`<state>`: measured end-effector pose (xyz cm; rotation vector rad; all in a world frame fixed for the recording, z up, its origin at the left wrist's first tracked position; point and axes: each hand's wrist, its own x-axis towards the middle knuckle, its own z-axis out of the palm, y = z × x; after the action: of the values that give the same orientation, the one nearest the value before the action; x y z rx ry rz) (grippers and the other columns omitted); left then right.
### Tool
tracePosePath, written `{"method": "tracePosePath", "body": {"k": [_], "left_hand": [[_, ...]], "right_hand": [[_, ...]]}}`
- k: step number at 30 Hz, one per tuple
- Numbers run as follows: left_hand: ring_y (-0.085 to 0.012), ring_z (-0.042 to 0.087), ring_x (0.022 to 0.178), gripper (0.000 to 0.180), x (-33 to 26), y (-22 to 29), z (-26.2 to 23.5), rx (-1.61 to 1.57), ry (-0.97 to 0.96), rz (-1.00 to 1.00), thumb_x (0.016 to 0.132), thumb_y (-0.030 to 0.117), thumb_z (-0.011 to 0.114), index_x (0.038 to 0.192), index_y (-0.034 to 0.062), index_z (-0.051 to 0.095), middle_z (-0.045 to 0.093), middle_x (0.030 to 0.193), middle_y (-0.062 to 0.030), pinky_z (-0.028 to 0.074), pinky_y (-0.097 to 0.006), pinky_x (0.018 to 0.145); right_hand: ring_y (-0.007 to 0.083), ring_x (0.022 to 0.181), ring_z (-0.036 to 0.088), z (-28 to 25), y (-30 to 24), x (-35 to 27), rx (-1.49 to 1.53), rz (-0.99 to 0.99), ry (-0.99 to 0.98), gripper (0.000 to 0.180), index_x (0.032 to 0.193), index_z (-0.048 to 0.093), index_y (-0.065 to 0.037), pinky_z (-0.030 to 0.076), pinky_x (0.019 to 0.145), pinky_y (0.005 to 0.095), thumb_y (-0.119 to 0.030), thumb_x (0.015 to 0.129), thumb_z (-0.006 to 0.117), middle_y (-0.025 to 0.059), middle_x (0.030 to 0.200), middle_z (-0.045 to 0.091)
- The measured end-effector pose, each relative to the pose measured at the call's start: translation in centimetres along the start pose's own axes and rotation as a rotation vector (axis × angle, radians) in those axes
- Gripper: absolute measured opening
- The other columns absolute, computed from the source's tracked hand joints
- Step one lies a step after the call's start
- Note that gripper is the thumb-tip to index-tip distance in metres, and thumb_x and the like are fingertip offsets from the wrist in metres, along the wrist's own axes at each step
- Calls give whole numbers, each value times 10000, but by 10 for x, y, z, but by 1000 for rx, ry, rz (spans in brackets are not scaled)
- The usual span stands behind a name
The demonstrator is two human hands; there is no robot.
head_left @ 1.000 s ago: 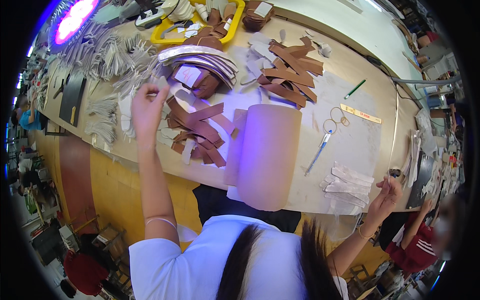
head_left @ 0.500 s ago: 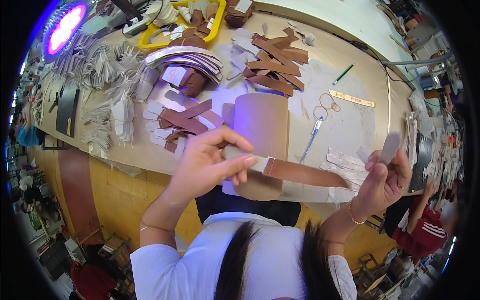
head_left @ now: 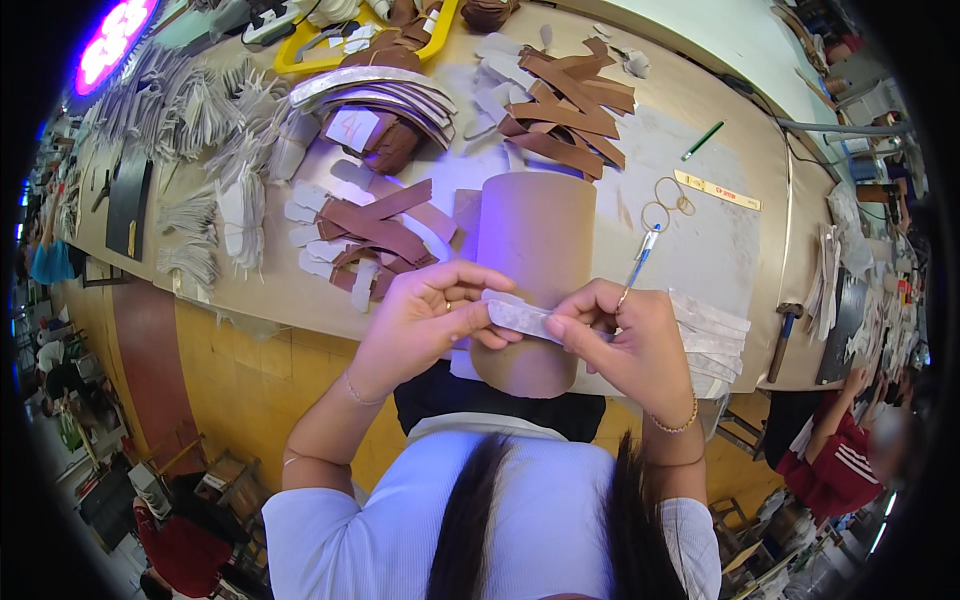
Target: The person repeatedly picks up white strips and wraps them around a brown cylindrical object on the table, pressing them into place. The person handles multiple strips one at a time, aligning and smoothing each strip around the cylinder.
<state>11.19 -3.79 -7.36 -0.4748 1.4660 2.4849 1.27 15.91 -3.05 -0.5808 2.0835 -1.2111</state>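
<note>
In front of my chest, a pale grey strip (head_left: 524,318) with a rounded end is stretched between my hands. My left hand (head_left: 430,315) pinches its left end between thumb and fingers. At the strip's right part, my right hand (head_left: 625,330) has thumb and forefinger closed on it. A second pale rounded tip (head_left: 503,297) shows just behind the strip at my left fingertips; whether it belongs to the same piece I cannot tell. Directly behind stands a tan rounded block (head_left: 535,230), partly covered by the hands.
Brown leather strips with pale ends lie in piles left (head_left: 370,230) and behind (head_left: 570,105) the block. Pale strips (head_left: 710,340) lie stacked at right. A blue pen (head_left: 643,262), rings (head_left: 657,215), a ruler (head_left: 718,190), a green pen (head_left: 703,141) and a hammer (head_left: 786,340) are there too.
My right hand has come left and nearer my left hand. The brown strip seen stretching from my left hand no longer shows; the pale strip now lies between both hands.
</note>
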Motion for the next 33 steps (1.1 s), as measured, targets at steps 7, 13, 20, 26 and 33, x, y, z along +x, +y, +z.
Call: {"method": "tracePosePath", "body": {"k": [7, 13, 20, 26, 33], "left_hand": [[-235, 687, 834, 254, 0, 5, 2, -96, 39, -104, 957, 108, 510, 1133, -70, 555, 649, 986, -188, 585, -307, 727], [-256, 694, 821, 255, -1, 7, 1, -82, 45, -88, 940, 95, 519, 1115, -87, 549, 657, 955, -214, 593, -326, 709], [-229, 691, 833, 256, -3, 1, 3, -40, 73, -60, 861, -44, 601, 1107, -87, 545, 660, 958, -198, 591, -283, 703], [-235, 690, 836, 229, -4, -1, 4, 8, 86, -50, 879, -40, 578, 1101, -86, 546, 660, 949, -195, 592, -287, 709], [-247, 696, 806, 240, -5, -2, 0, 19, 124, -35, 882, -20, 583, 1104, -69, 504, 657, 927, -188, 601, -292, 655]], "right_hand": [[105, 516, 551, 10, 4, 5, -15, 42, 29, 140, 805, 654, 7, 430, 503, 230, -128, 818, 692, 75, 649, 631], [159, 519, 587, 13, 4, 4, -16, 25, 68, 152, 803, 656, 0, 455, 510, 262, -147, 813, 693, 115, 678, 647], [169, 534, 600, 18, 2, 0, -17, -3, 123, 122, 802, 659, -2, 457, 502, 260, -117, 805, 698, 113, 678, 645], [171, 589, 619, 20, 2, -3, -53, -65, 140, 91, 806, 656, -6, 470, 523, 264, -89, 807, 693, 113, 737, 658], [98, 709, 617, 10, 9, -8, 70, 7, 100, 116, 857, 648, -2, 476, 671, 227, -63, 792, 722, 57, 779, 674]]}}
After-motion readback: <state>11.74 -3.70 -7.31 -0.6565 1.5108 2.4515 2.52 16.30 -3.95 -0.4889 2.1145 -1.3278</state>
